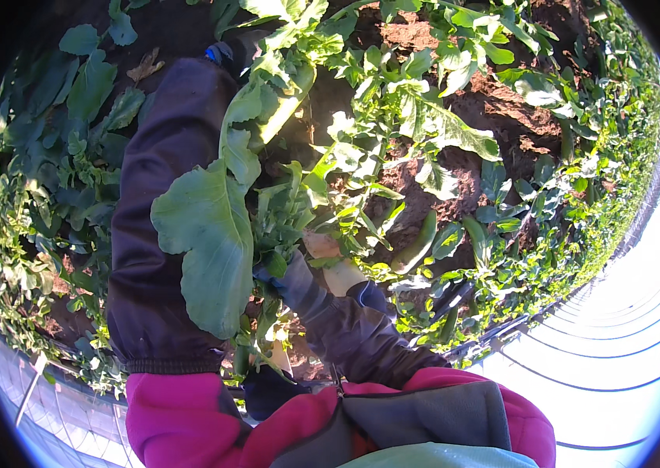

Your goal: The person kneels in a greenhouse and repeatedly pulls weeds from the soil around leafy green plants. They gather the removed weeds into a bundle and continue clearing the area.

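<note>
My left arm, in a dark brown sleeve cover, stretches to the upper part of the head view. Just past a blue wrist edge, my left hand (244, 51) is in shadow, partly behind leaves, its fingers hidden. Closer to me, my right hand (292, 279), in a dark blue-grey glove, is closed around the lower stems of a leafy green plant (283, 214); its fingertips are covered by foliage. One broad lobed leaf (213, 234) hangs over part of my left sleeve. Beside the right hand lie pale, smooth shapes (342, 274) that I cannot make out.
Reddish-brown soil (494, 109) shows between sunlit leafy plants. Low, dense greenery (49, 156) grows in shade on the left. A white sheet with dark curved lines (603, 335) borders the plants at the lower right, and netting-like covering (49, 405) is at the lower left.
</note>
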A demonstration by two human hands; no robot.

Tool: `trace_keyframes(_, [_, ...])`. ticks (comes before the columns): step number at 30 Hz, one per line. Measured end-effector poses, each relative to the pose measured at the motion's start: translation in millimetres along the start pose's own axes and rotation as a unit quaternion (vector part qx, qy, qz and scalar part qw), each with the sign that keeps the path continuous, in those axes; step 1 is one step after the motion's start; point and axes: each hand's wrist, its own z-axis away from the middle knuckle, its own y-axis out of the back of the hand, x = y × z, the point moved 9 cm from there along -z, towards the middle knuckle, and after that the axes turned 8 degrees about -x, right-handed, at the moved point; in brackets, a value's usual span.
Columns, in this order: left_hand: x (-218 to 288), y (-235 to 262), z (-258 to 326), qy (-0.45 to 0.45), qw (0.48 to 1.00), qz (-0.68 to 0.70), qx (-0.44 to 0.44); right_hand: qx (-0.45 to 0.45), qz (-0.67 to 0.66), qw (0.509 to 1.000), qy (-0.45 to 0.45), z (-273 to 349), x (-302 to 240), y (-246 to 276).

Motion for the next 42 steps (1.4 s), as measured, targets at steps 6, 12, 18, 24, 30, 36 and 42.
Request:
trace_keyframes(6, [23.1, -13.8, -26.0, -0.025, 0.995, -0.084, 0.046, -0.037, 0.005, 0.999, 0.020, -8.3, 2.2, 4.6])
trace_keyframes(12, [33.3, -8.4, -24.0, -0.061, 0.992, -0.070, 0.084, -0.020, 0.016, 0.997, 0.076, -3.6, 0.2, 8.8])
trace_keyframes(18, [27.8, 11.4, 26.3, -0.146, 0.975, 0.039, 0.162, -0.005, 0.048, 0.997, 0.053, 0.4, 6.7, 15.6])
trace_keyframes(24, [-21.5, 44.7, 156.0, -0.296, 0.918, 0.017, 0.265, 0.009, 0.068, 0.992, 0.108, 3.6, -5.2, 2.1])
trace_keyframes(30, [-52.0, -24.2, 335.1, -0.294, 0.740, -0.490, 0.356, 0.017, 0.172, 0.968, 0.184, 16.9, -15.6, -5.0])
trace_keyframes(36, [-107.5, -95.5, 371.4, -0.144, 0.760, -0.625, 0.105, -0.099, 0.260, 0.949, 0.148, 17.1, 24.0, -40.3])
trace_keyframes(42, [-122.2, -73.7, 380.1, -0.141, 0.860, -0.462, 0.163, -0.147, 0.370, 0.913, 0.089, 7.8, 36.5, -54.5])
